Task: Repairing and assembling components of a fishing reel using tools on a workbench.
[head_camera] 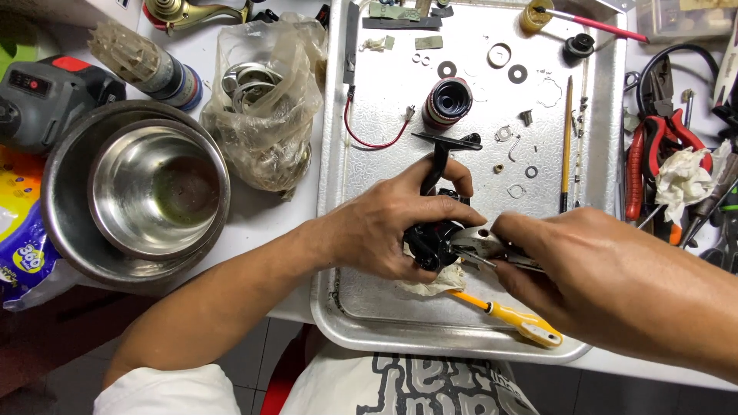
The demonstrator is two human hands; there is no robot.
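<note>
head view: yellow screwdriver (513,317) at 5 o'clock on tray (384,154); left hand (388,230) fingers wrap black reel body (432,240), right hand (584,265) fingers pinch pliers (480,244).

The black reel body (432,244) I am working on sits over the near middle of the metal tray (384,115), gripped in my left hand (384,230). Its T-shaped stem (442,154) rises between the fingers and points away from me, with the crossbar at the far end. I press the small silver pliers (480,244) against the body's right side with my right hand (584,269); their tip touches the black housing. A crumpled pale cloth (434,283) lies directly beneath the body, touching it.
</note>
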